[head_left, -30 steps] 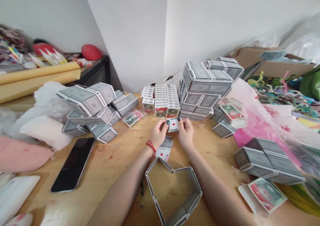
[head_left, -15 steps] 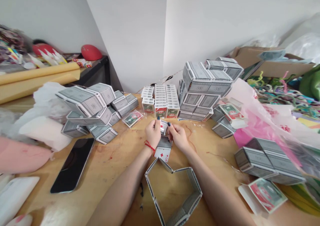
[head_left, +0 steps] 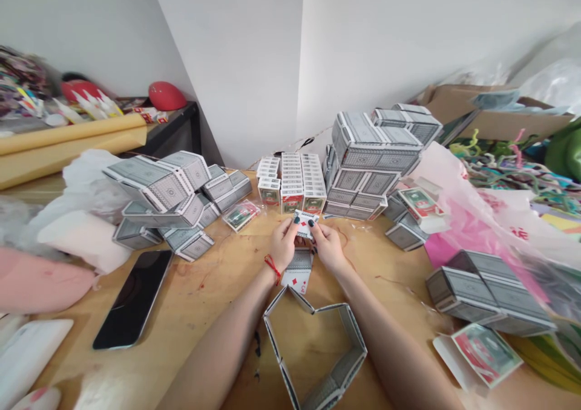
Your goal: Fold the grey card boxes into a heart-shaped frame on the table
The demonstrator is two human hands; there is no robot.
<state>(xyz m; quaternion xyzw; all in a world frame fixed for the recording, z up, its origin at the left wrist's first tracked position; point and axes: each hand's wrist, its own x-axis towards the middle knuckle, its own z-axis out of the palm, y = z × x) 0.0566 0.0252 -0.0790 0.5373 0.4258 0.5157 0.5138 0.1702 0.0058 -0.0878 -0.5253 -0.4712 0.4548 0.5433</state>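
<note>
My left hand [head_left: 284,242] and my right hand [head_left: 327,245] pinch a playing card [head_left: 303,224] between them, thumbs on top near its two sides. A red diamond shows on the card, and its edge looks folded. Just below my hands, loose playing cards [head_left: 296,279] lie on the table, one face up with red diamonds and a 3, another showing its grey patterned back. Between my forearms stands a heart-shaped ring of folded cards [head_left: 361,331], its notch pointing away from me.
Stacked grey card blocks stand at left [head_left: 154,183] and right [head_left: 370,156]. Boxed card decks [head_left: 291,183] line up by the wall. A phone [head_left: 134,301] lies at left. An opened card box [head_left: 488,352] and a pink plastic bag [head_left: 449,240] are at right.
Both hands have shifted slightly, and the card between them has turned flatter, so its face with the diamond shows more fully. The heart-shaped ring and loose cards stay put.
</note>
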